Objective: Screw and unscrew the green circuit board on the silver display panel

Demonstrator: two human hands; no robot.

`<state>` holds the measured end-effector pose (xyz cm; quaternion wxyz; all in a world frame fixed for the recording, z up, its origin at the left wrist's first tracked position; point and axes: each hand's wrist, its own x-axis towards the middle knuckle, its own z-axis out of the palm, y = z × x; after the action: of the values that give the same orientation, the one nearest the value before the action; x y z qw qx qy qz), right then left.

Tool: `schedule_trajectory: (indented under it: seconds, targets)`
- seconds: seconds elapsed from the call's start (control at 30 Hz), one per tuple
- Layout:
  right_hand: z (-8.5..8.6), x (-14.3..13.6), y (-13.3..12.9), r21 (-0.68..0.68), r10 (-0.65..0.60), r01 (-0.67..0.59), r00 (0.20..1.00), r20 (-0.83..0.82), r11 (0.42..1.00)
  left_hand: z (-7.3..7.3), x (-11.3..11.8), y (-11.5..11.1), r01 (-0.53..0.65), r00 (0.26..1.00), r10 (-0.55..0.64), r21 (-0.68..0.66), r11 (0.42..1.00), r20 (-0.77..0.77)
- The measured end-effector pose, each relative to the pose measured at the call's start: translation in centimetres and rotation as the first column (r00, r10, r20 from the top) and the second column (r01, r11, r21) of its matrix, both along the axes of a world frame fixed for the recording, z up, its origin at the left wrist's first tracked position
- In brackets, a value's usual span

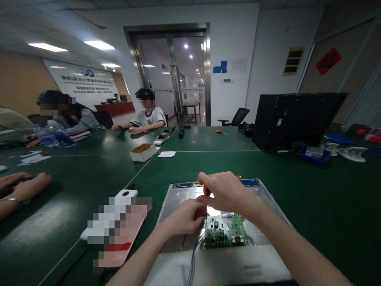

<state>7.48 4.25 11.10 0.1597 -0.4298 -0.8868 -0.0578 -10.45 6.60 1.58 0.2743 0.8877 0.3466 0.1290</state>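
Observation:
A green circuit board lies on the silver metal back of a flat display panel, directly before me. My right hand is closed from above around the orange-red handle of a screwdriver, which stands about upright over the board's far left corner. Pinched low around the same screwdriver are the fingers of my left hand; its tip is hidden by them. Grey cables run from beside the board's left edge toward me. A blue circuit strip lines the panel's far edge.
Left of the panel are a white power strip and a pink flat item, partly pixelated. Farther off lie a small open box, another screwdriver and a black monitor. Other people sit at the green table, one person's hands at left.

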Motion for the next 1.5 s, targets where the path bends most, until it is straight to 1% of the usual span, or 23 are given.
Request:
schedule_trajectory:
  seconds: [0.3,0.53,0.67,0.87,1.0,1.2,1.5]
  targets:
    - [0.01,-0.02,0.06,0.010,-0.011,0.011,1.000,0.012,1.000,-0.07,-0.14,0.03,0.008,1.000,-0.008,0.019,1.000,0.000]
    - [0.27,-0.04,-0.35,-0.007,0.026,-0.026,1.000,0.000,1.000,-0.56,-0.24,0.20,0.010,1.000,-0.011,0.038,0.999,0.012]
    - [0.46,0.05,-0.57,-0.028,0.050,-0.051,0.999,-0.008,0.998,-0.47,-0.17,0.11,0.013,1.000,-0.013,0.041,0.999,0.012]
    - [0.20,0.02,-0.19,-0.014,0.004,-0.004,1.000,0.005,1.000,-0.15,0.00,-0.07,0.005,1.000,-0.004,0.042,0.999,-0.005]
    - [0.20,-0.03,-0.38,-0.009,0.013,-0.013,1.000,0.001,1.000,-0.33,0.02,-0.02,-0.007,1.000,0.007,0.055,0.998,0.006]
    - [0.41,0.11,-0.56,-0.034,0.068,-0.068,0.998,-0.016,0.997,-0.46,0.06,-0.01,0.001,1.000,-0.002,0.059,0.998,0.013]
    - [-0.03,0.00,-0.16,-0.030,0.052,-0.053,0.998,-0.036,0.998,-0.52,-0.05,0.07,0.009,1.000,-0.010,0.069,0.998,0.010]
